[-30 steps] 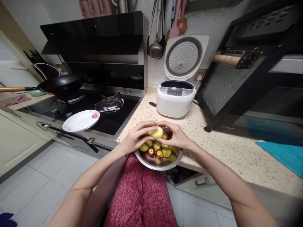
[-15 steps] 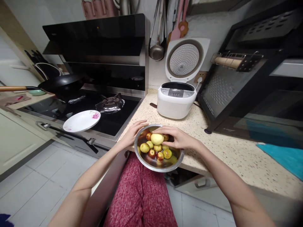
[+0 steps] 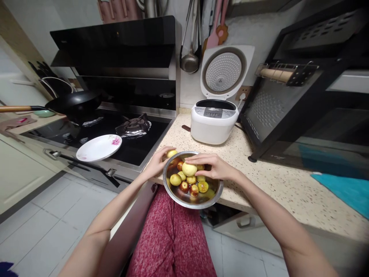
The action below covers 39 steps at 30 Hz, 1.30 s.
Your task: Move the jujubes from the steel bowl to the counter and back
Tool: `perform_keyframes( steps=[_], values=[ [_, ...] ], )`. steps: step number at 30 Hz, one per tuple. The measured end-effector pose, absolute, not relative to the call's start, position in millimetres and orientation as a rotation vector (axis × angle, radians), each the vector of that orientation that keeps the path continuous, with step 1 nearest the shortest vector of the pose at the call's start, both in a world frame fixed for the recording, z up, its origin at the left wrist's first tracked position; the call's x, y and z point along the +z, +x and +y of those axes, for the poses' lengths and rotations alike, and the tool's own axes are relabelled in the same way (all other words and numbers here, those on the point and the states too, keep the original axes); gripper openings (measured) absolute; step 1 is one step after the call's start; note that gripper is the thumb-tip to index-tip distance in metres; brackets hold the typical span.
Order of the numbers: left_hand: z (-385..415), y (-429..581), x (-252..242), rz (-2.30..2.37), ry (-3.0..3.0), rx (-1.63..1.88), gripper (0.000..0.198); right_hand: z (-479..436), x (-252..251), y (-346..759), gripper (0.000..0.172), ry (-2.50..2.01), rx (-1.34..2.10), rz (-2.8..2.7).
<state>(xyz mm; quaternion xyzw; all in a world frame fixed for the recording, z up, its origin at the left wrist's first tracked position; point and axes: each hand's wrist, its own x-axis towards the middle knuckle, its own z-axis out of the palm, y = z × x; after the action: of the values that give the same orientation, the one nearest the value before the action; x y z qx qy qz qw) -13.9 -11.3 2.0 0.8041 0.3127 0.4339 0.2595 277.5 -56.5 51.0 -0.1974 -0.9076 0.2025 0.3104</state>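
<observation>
I'm pinching a small fruit [image 3: 172,153] in my left hand [image 3: 157,164] at the left rim of the bowl [image 3: 184,201]. My right hand [image 3: 215,168] is closing around the big fruit [image 3: 189,168] inside it. It's probably slick, so I'm gripping its sides.

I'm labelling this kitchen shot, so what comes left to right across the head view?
From the left: black wok → white plate → left hand, its grip on a small fruit → right hand → black rack → teal cloth.
</observation>
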Motion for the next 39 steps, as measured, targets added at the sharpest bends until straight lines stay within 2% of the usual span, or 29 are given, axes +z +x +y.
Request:
perform_keyframes(
  steps=[6, 13, 17, 20, 26, 39],
  values=[
    [-28, -14, 14, 0.897, 1.963, 1.440, 0.037, -56, 50, 277, 0.050, -0.483, 0.507, -2.377],
    [-70, -9, 45, 0.691, 2.244, 1.222, 0.037, -55, 50, 276, 0.046, -0.479, 0.495, -2.362],
    [-82, -6, 53, 0.628, 2.386, 1.159, 0.040, -55, 52, 276, 0.049, -0.502, 0.519, -2.386],
    [-85, -5, 55, 0.605, 2.408, 1.139, 0.039, -56, 54, 276, 0.053, -0.529, 0.545, -2.415],
    [-85, -3, 53, 0.564, 2.423, 1.165, 0.039, -60, 57, 273, 0.044, -0.553, 0.565, -2.416],
    [-82, -5, 46, 0.436, 2.502, 1.071, 0.045, -56, 58, 277, 0.042, -0.497, 0.554, -2.396]
  ],
)
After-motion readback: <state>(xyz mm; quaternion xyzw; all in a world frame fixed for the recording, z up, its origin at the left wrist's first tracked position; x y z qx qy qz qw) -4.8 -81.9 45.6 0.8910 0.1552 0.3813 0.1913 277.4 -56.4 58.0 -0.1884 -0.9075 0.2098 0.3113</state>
